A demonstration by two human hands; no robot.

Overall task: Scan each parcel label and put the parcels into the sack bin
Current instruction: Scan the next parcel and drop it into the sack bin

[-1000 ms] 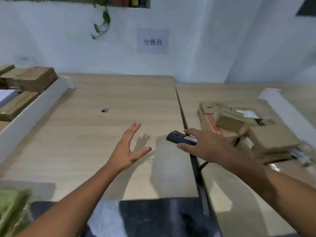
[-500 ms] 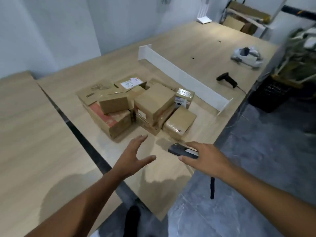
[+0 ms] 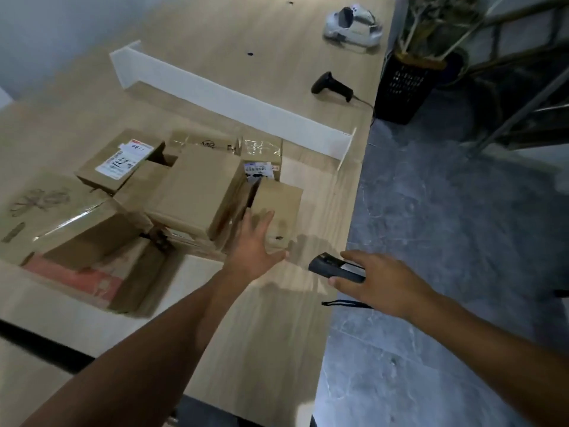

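Brown cardboard parcel (image 3: pixel 281 204) sits just ahead of L hand (image 3: pixel 251 251), fingers spread wide, long axis pointing away; R hand (image 3: pixel 381 282) grips black scanner (image 3: pixel 335 269).

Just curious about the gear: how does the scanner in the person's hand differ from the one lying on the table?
The held scanner is a flat slab; the table scanner is pistol-shaped. The right hand grips the held scanner, while the table scanner lies untouched with a cord trailing. Both are black.
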